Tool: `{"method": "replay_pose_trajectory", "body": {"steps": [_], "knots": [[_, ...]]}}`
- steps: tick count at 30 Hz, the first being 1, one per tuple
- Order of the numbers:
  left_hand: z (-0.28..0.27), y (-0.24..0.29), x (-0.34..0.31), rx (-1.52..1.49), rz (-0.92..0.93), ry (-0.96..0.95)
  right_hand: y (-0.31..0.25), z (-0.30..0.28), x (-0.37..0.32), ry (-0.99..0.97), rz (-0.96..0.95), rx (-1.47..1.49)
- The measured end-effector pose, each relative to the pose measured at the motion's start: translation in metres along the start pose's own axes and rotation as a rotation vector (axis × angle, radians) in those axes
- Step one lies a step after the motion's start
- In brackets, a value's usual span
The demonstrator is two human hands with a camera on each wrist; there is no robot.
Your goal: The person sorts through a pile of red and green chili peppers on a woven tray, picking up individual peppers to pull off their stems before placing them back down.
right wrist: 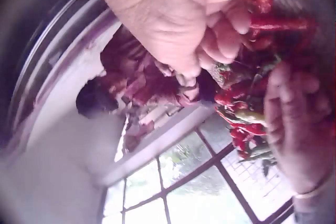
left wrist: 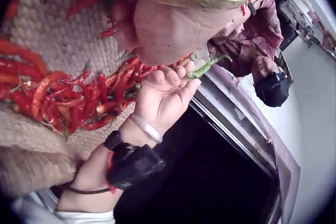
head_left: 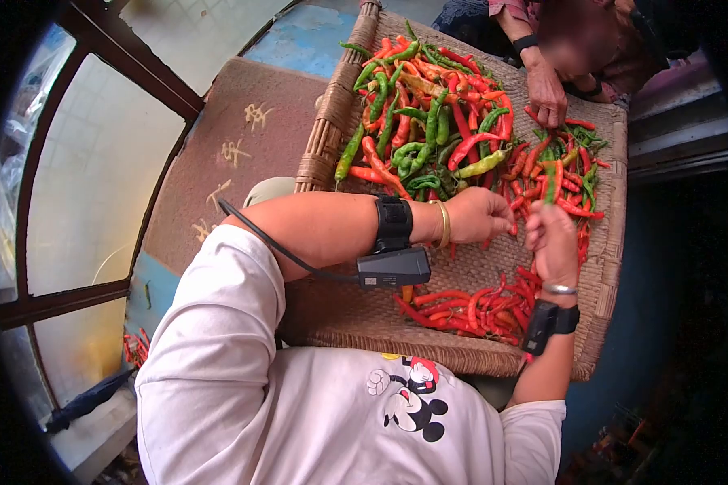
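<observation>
My right hand (head_left: 553, 242) pinches a chili pepper (head_left: 552, 179), part green and part orange, that points up from the fingertips. The same hand shows in the left wrist view with the green side of the pepper (left wrist: 209, 66). Close beside it, my left hand (head_left: 473, 217) has its fingers curled, and red chili tips (head_left: 514, 230) peek out beneath them. The palm of that hand is hidden. Beyond both hands lies a mixed heap of red, orange and green peppers (head_left: 421, 89). A pile of red peppers (head_left: 481, 311) lies on the near side of the woven tray (head_left: 348, 331).
Across the tray sits another person, whose hand (head_left: 546, 93) reaches to peppers at the far right side. The tray has a thick raised rim (head_left: 325, 133). A reddish mat with yellow characters (head_left: 243, 113) lies to the left, beside a framed glass panel (head_left: 97, 162).
</observation>
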State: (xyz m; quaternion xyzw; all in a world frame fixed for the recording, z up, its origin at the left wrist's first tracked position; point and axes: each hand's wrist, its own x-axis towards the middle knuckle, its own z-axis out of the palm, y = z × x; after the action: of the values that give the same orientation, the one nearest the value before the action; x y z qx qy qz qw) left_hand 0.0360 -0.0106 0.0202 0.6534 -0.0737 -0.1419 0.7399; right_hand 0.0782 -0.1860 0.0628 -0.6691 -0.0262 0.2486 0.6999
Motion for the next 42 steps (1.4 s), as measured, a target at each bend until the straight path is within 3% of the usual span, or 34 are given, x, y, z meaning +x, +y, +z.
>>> {"method": "replay_pose_trajectory", "body": {"steps": [2, 5, 8, 10, 11, 13, 17, 19, 20, 22, 24, 26, 28, 31, 32, 34, 35, 36, 38, 42], "knots": [[0.0, -0.004, -0.003, 0.533, 0.072, -0.189, 0.002, -0.009, 0.01, 0.199, -0.09, 0.299], [0.004, -0.015, -0.006, 0.62, 0.049, -0.361, 0.006, -0.014, 0.015, 0.253, -0.028, 0.232], [0.005, -0.007, -0.011, 0.662, 0.01, -0.427, 0.012, 0.013, 0.016, 0.001, -0.052, -0.487], [0.003, -0.004, -0.009, 0.648, -0.14, -0.462, 0.018, 0.026, 0.018, -0.209, -0.568, -1.067], [0.002, -0.004, -0.009, 0.647, -0.14, -0.462, 0.021, 0.032, 0.019, -0.208, -0.567, -1.067], [0.001, -0.005, -0.007, 0.643, -0.153, -0.482, 0.026, 0.04, 0.022, -0.155, -0.781, -1.385], [0.001, -0.017, -0.004, 0.662, -0.066, -0.471, 0.014, 0.037, 0.017, -0.162, -0.749, -1.386], [0.001, -0.01, -0.004, 0.567, -0.226, -0.395, 0.0, 0.031, 0.007, -0.13, -0.471, -1.208], [0.001, -0.014, -0.004, 0.563, -0.224, -0.397, -0.001, 0.026, 0.004, -0.131, -0.468, -1.212], [0.001, -0.016, -0.003, 0.648, 0.019, -0.264, -0.005, 0.015, -0.001, -0.068, -0.285, -0.889], [0.002, -0.009, -0.005, 0.703, 0.035, -0.18, -0.013, 0.013, -0.011, -0.071, -0.262, -0.788], [0.001, -0.001, -0.009, 0.759, 0.049, -0.098, -0.023, 0.016, -0.021, 0.004, -0.155, -0.422], [0.001, 0.001, -0.008, 0.647, 0.053, -0.059, -0.023, 0.01, -0.023, 0.015, -0.16, -0.339], [0.0, -0.004, -0.005, 0.547, 0.178, -0.106, -0.022, 0.01, -0.022, -0.184, -0.176, 0.135], [0.002, -0.006, -0.004, 0.545, 0.178, -0.108, -0.021, 0.009, -0.023, -0.182, -0.175, 0.135], [0.006, 0.001, -0.005, -0.109, -0.128, -0.236, -0.02, 0.007, -0.023, -0.295, -0.084, 0.243], [0.003, 0.004, -0.006, -0.222, -0.218, -0.287, -0.019, 0.004, -0.022, -0.296, -0.083, 0.244], [0.002, 0.007, -0.006, -0.224, -0.22, -0.287, -0.017, -0.001, -0.021, -0.254, -0.016, 0.19], [0.001, 0.01, -0.006, -0.525, -0.327, -0.171, -0.013, -0.003, -0.02, -0.207, 0.051, 0.137], [0.001, 0.016, -0.011, -0.43, -0.29, -0.212, -0.005, -0.001, -0.015, -0.216, 0.123, 0.078]]}}
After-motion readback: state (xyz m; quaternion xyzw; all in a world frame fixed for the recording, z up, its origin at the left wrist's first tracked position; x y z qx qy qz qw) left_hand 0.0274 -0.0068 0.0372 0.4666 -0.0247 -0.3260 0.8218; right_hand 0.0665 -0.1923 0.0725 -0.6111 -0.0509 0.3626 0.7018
